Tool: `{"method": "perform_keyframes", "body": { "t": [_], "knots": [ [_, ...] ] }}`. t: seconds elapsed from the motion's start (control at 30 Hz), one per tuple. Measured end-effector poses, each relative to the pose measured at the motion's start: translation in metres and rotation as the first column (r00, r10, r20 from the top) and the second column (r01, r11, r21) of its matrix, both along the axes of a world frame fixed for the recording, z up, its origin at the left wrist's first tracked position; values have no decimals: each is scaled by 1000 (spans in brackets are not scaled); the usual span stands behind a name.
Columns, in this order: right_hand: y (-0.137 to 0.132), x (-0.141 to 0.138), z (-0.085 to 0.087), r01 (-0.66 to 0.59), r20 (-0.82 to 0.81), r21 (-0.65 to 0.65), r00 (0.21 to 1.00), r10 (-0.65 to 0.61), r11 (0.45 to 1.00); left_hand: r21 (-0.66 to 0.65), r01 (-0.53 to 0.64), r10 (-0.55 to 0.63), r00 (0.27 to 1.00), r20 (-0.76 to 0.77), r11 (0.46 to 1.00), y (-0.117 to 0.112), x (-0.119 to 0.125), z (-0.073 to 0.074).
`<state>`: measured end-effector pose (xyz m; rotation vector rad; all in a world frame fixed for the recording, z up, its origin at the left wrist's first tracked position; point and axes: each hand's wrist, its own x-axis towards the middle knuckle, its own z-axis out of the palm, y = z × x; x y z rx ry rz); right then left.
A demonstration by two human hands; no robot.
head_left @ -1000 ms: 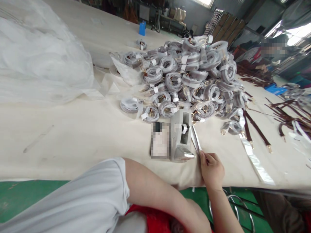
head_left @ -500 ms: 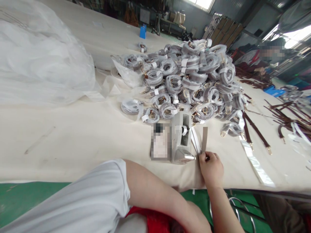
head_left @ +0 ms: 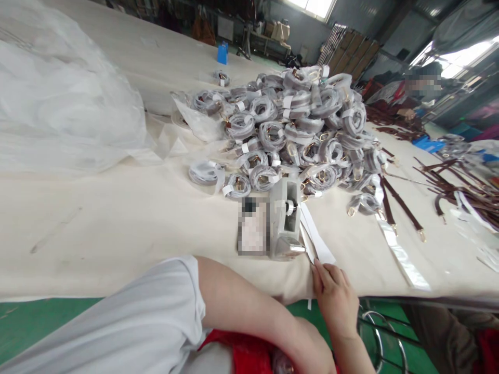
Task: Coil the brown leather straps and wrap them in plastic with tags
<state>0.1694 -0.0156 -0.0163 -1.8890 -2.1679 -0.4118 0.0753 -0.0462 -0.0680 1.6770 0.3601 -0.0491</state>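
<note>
My left hand (head_left: 334, 297) rests at the near edge of the cloth-covered table (head_left: 117, 218), fingers pinched on the end of a white strip (head_left: 316, 243). The strip runs back along the right side of a grey tape dispenser (head_left: 286, 221). A blurred flat phone-like thing (head_left: 252, 227) lies just left of the dispenser. Behind them is a big heap of coiled straps wrapped in plastic with white paper bands (head_left: 304, 122). My left arm, in a white sleeve, crosses the lower frame. My right hand is out of view.
A mound of clear plastic bags (head_left: 58, 104) fills the left. Loose brown straps (head_left: 401, 208) and a clear film strip (head_left: 401, 254) lie to the right. Another person (head_left: 413, 96) sits far right. A blue box (head_left: 222, 53) stands at the back. A metal ring (head_left: 376, 332) is under the table edge.
My left hand has drawn back toward the table edge with the strip. The strip stood upright half a second ago and now lies flat beside the dispenser.
</note>
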Motion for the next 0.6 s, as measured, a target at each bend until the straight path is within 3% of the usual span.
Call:
{"method": "perform_keyframes", "body": {
  "t": [0.1,0.17,0.33,0.6],
  "knots": [
    [-2,-6,-8,23,-87,-17,996,-25,1000,61,327,-327,945,-12,943,3,5,-2],
    [1,-6,-9,34,-214,-14,976,-36,999,133,415,-412,910,-53,900,3,3,2],
    [7,-2,-8,102,-582,-80,803,-129,992,169,430,-407,900,-154,887,9,-9,21],
    [11,12,-8,30,-674,-197,722,-158,980,155,453,-423,885,-195,878,16,-12,37]
  ]
}}
